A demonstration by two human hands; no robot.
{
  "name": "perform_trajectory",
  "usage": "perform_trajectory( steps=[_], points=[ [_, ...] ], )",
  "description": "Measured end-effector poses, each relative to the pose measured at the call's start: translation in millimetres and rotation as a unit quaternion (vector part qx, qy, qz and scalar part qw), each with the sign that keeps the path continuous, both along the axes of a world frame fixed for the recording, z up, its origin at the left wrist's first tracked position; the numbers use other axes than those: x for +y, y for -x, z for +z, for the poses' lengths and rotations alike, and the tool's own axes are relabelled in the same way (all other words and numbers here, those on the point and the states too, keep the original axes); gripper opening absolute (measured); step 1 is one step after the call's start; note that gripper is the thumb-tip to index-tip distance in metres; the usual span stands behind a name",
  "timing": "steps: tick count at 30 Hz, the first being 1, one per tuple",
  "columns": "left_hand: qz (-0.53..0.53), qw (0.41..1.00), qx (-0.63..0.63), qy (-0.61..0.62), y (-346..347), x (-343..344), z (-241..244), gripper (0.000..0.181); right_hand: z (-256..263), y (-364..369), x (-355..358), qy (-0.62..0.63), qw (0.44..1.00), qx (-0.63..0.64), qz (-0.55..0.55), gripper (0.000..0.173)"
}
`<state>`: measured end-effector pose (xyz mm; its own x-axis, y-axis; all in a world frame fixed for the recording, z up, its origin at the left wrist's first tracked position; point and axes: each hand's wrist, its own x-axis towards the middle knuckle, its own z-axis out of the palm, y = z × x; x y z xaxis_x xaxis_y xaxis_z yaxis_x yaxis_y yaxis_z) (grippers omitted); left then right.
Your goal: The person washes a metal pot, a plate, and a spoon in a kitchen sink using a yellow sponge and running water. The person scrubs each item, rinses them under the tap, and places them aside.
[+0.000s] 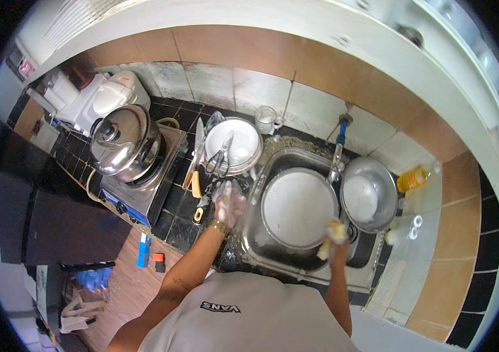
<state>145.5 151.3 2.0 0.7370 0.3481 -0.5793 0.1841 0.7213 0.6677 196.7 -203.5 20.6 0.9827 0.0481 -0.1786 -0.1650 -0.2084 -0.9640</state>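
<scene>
My left hand (pixel 229 207), covered in suds, is at the tiled counter left of the sink, on or beside a soapy, see-through item; whether it grips this I cannot tell. My right hand (pixel 337 240) holds a yellowish sponge (pixel 336 229) over the sink's right part. A large round metal lid or tray (pixel 300 207) lies in the steel sink (pixel 253 237). Behind my left hand, scissors (pixel 223 156) rest on stacked white plates (pixel 243 132). Beside them lie a knife (pixel 198 136), a yellow-handled utensil (pixel 196 185) and another handle (pixel 198 214).
A gas stove (pixel 172 154) bears a lidded steel pot (pixel 119 141) at left. A glass mug (pixel 267 119) stands by the wall. Right of the faucet (pixel 336 165) sits a metal basin (pixel 379 176), near a yellow bottle (pixel 411 179). A shelf edge (pixel 311 28) runs above.
</scene>
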Motion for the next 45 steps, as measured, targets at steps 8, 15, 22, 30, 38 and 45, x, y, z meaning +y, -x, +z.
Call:
perform_trajectory(
  steps=[8,15,22,30,38,45],
  points=[
    [-0.276,0.768,-0.064,-0.575,-41.5,-94.4,-129.1,0.036,58.1,-121.7,-102.0,0.300,0.930,-0.202,-0.064,0.033],
    [-0.437,0.534,0.134,-0.711,-112.0,-124.8,-195.7,0.040,-41.3,-193.6,-88.7,0.663,0.717,-0.144,0.160,0.032],
    [-0.467,0.559,0.195,-0.657,-113.5,-167.1,-214.5,0.039,-68.4,-184.4,-88.3,0.604,0.723,-0.067,0.328,0.037],
    [-0.419,0.780,0.159,-0.437,-88.8,-195.9,-178.6,0.039,-43.8,-186.1,-92.7,0.582,0.776,-0.105,0.218,0.031],
    [-0.287,0.905,0.146,-0.278,-78.7,-162.2,-112.9,0.038,44.1,-126.6,-93.2,0.328,0.910,-0.252,-0.039,0.039],
    [-0.256,0.887,-0.050,-0.381,-64.7,-99.6,-126.8,0.069,-6.5,-8.4,-1.5,0.204,0.948,-0.227,-0.088,0.047]
  ],
)
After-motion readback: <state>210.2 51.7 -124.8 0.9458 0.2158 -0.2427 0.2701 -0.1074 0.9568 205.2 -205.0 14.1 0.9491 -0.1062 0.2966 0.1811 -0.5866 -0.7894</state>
